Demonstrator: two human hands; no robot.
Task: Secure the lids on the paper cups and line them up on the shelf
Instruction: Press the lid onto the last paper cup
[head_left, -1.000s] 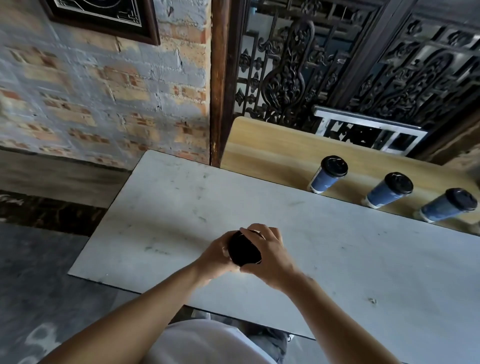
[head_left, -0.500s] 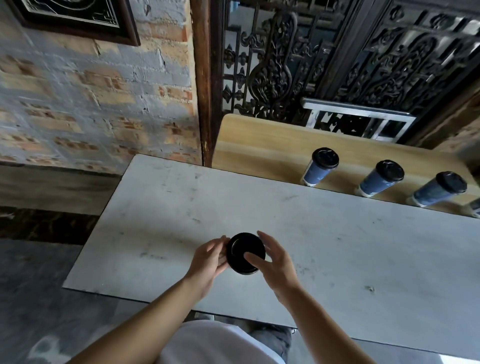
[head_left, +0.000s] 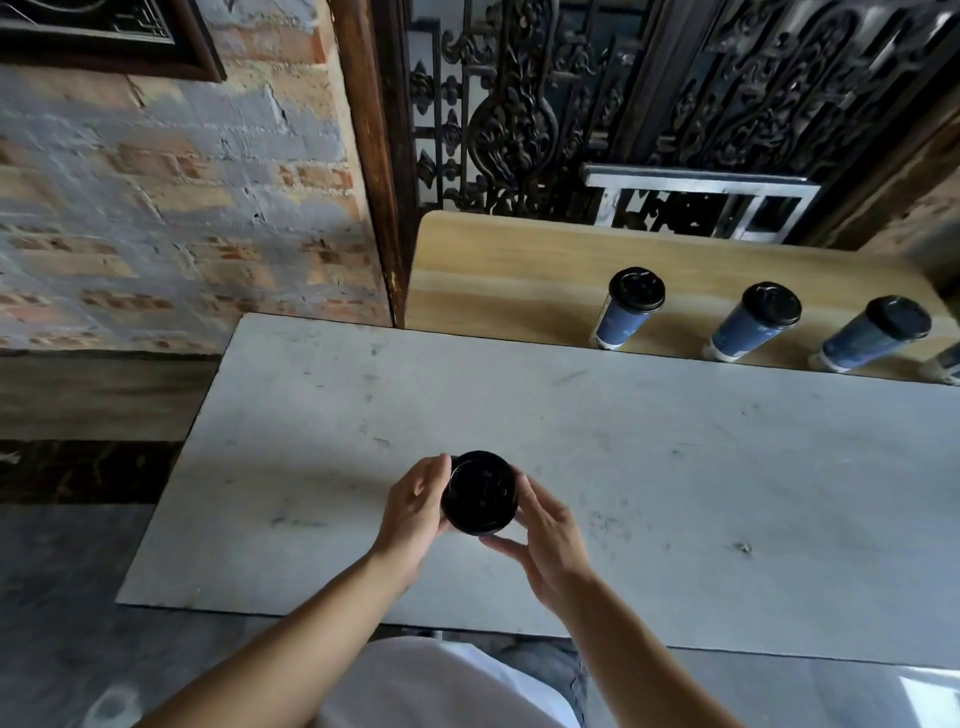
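Note:
A paper cup with a black lid stands on the grey table; from above only the lid shows. My left hand wraps its left side. My right hand cups its right side, thumb under the lid's near edge, fingers spread along the rim. On the wooden shelf behind the table stand three blue cups with black lids in a row: one, a second, a third. The bottom of another cup shows at the right edge.
A brick wall rises left of the shelf, with a dark wooden post at the shelf's left end. Ornate black ironwork and a white frame stand behind the shelf. The shelf's left part is bare wood.
My right hand has come off the top of the lid and now rests at the cup's side, so the whole lid shows. The camera has tilted slightly.

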